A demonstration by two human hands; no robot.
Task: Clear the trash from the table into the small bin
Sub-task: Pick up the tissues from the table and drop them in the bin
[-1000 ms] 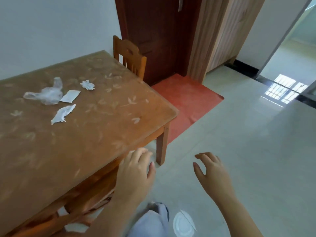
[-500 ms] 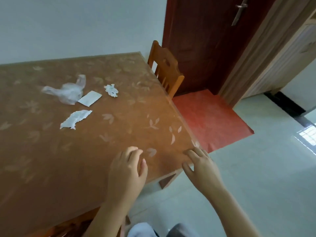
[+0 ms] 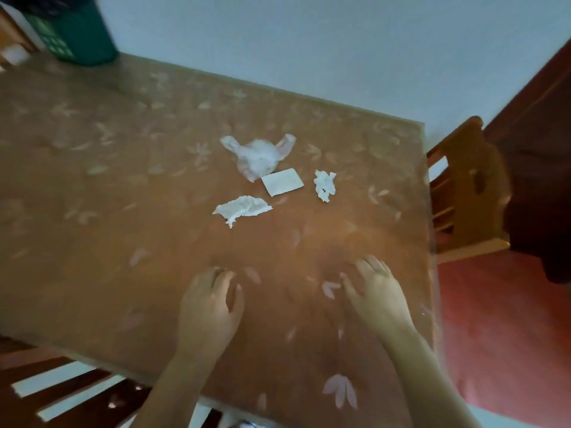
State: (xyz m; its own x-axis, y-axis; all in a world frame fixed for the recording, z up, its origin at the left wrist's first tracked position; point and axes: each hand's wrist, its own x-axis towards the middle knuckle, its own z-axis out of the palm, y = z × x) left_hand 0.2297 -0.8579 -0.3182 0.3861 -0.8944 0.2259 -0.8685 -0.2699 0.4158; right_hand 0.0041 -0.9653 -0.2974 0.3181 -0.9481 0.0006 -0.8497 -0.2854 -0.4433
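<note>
Trash lies mid-table (image 3: 92, 230), ahead of both hands: a crumpled bag (image 3: 258, 157), a flat card (image 3: 282, 181) touching its near edge, a paper wad (image 3: 324, 184) just right of the card, and a torn scrap (image 3: 242, 208) nearest, its long axis running left to right. The left hand (image 3: 208, 307) sits almost straight below the scrap and looks the closer one; the right hand (image 3: 378, 293) lines up better with the wad. Both hover low over the table, fingers loosely curled, holding nothing. The bin (image 3: 72, 32) stands at the far left corner, well apart from the litter. Since half a second ago the view has swung left, bringing the bin in, and both hands have come forward over the tabletop.
</note>
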